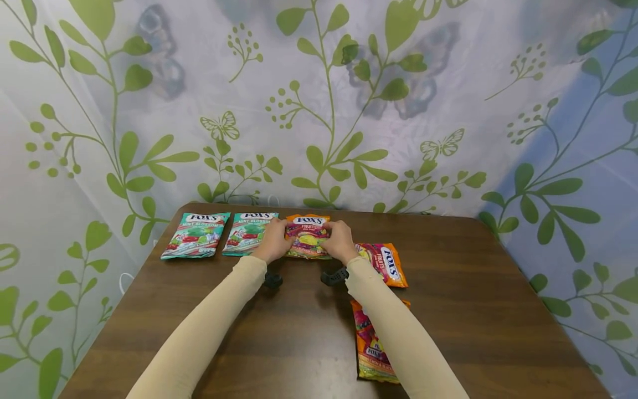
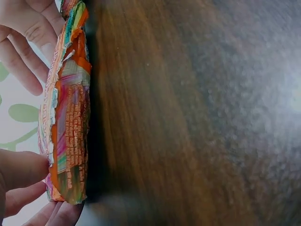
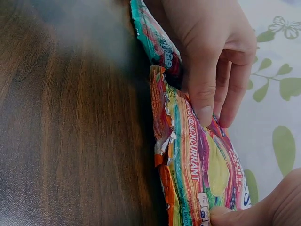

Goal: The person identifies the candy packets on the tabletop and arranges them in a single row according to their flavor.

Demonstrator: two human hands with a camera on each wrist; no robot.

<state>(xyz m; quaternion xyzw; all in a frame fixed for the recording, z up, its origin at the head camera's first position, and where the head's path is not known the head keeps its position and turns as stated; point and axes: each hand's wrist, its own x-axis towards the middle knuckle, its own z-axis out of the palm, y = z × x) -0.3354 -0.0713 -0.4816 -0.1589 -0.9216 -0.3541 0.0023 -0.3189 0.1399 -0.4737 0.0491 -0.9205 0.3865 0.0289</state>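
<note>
Both hands are at an orange and purple Fox's Fruits candy bag (image 1: 307, 237) lying near the table's back edge. My left hand (image 1: 274, 240) grips its left side; the left wrist view shows the thumb (image 2: 26, 169) on the bag's face and fingertips at its edge. At the opposite side my right hand (image 1: 340, 241) holds the bag, its thumb (image 3: 235, 217) on the printed front. A green Fox's Mint Blossom bag (image 1: 244, 235) lies just left of it, partly behind my left hand.
Another Mint Blossom bag (image 1: 196, 235) lies at the far left of the brown wooden table (image 1: 463, 277). Two more orange bags, one sideways (image 1: 391, 263) and one closer (image 1: 366, 343), lie partly under my right forearm. A leaf-patterned curtain (image 1: 319, 111) hangs behind the table.
</note>
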